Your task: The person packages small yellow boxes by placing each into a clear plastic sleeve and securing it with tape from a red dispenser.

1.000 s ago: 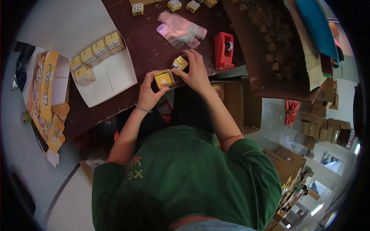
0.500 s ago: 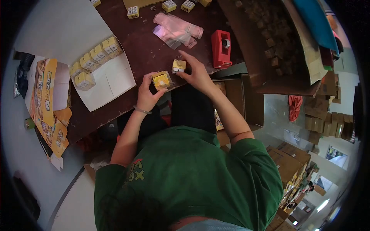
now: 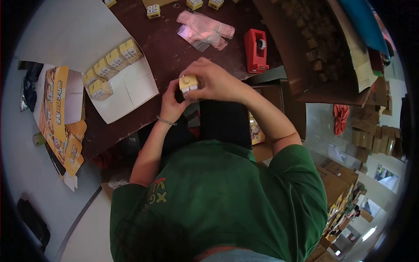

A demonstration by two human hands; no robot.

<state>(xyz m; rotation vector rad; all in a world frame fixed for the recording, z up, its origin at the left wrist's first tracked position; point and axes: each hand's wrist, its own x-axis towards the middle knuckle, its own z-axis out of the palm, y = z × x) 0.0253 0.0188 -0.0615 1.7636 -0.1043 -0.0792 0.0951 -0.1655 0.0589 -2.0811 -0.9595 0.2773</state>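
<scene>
Above the dark red table's near edge, my right hand (image 3: 214, 81) is closed on a small yellow-and-white block (image 3: 188, 83) between thumb and fingers. Close against it, my left hand (image 3: 172, 104) is curled around a small clear-and-yellow box, now mostly hidden behind the block and the fingers. To the left, an open white carton (image 3: 133, 102) holds a row of similar yellow-and-white blocks (image 3: 114, 60), with one block (image 3: 100, 89) in front of the row.
Pink clear plastic bags (image 3: 205, 29) lie on the table (image 3: 161, 48) beside a red tape dispenser (image 3: 256, 51). More blocks (image 3: 153, 11) stand at the back. A large cardboard box (image 3: 355, 52) of small pieces is at right; a printed orange carton (image 3: 59, 118) is at left.
My right hand has carried the block left, up to the clear-and-yellow box in my left hand, and now covers most of that box. The whole view has shifted slightly.
</scene>
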